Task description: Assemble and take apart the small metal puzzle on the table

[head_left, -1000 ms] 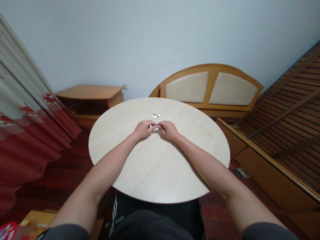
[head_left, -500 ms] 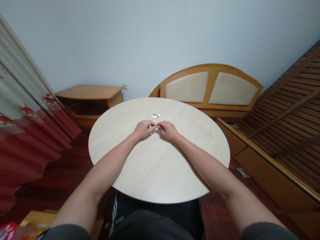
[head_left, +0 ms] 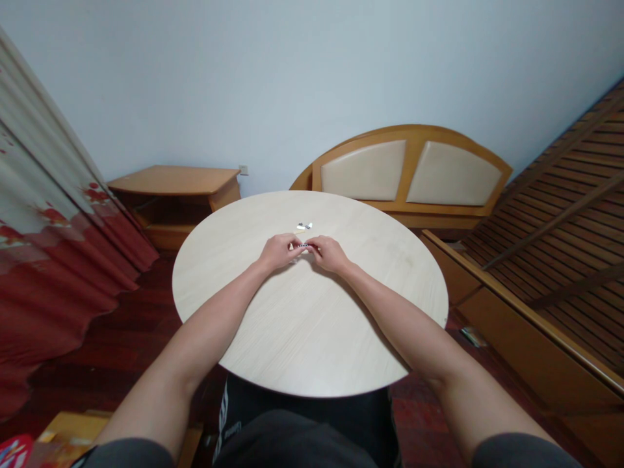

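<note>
Both my hands meet near the middle of a round pale wooden table (head_left: 312, 325). My left hand (head_left: 279, 251) and my right hand (head_left: 330, 252) are closed in pinches, fingertips touching around a tiny dark object (head_left: 304, 245) too small to name. Just beyond the fingers, a small silvery-white piece (head_left: 304, 226) lies on the tabletop, apart from both hands.
A wooden bedside cabinet (head_left: 175, 195) stands at the back left, a padded headboard (head_left: 409, 172) leans on the wall behind the table, and a slatted bed frame (head_left: 556, 234) rises at the right. Red-and-white curtain (head_left: 53, 227) hangs at the left.
</note>
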A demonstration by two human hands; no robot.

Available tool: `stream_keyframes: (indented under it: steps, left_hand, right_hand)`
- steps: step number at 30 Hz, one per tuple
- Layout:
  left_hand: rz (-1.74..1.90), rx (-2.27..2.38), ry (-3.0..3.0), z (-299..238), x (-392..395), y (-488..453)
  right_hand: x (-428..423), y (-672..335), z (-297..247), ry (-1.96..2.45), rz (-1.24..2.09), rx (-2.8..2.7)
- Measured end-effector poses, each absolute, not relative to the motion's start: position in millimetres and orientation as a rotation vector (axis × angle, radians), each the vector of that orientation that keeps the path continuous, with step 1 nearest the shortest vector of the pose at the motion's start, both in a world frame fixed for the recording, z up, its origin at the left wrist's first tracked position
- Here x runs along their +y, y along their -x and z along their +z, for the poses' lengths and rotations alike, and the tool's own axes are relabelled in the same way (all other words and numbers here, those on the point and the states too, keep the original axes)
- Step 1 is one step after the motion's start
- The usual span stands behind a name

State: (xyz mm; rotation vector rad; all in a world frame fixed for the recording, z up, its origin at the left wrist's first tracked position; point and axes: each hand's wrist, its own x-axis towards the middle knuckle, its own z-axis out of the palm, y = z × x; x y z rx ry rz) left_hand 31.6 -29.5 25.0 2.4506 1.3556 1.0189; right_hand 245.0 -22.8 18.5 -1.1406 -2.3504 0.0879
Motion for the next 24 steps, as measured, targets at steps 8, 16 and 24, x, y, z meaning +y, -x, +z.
stream_keyframes:
  steps: [8, 16, 24]
  left_hand:
    - [1.026, 1.341, -2.461, 25.5, -30.5, -31.8]
    - [1.034, 1.341, -2.473, 23.3, -29.0, -31.1]
    - [1.052, 1.301, -2.489, 21.5, -27.6, -30.3]
  right_hand:
    - [-15.5, -247.5, 10.5, 1.064, 0.071, -2.308]
    - [-11.8, -249.4, 6.9, 1.023, 0.071, -2.277]
    - [-10.3, -249.9, 6.4, 1.010, 0.061, -2.269]
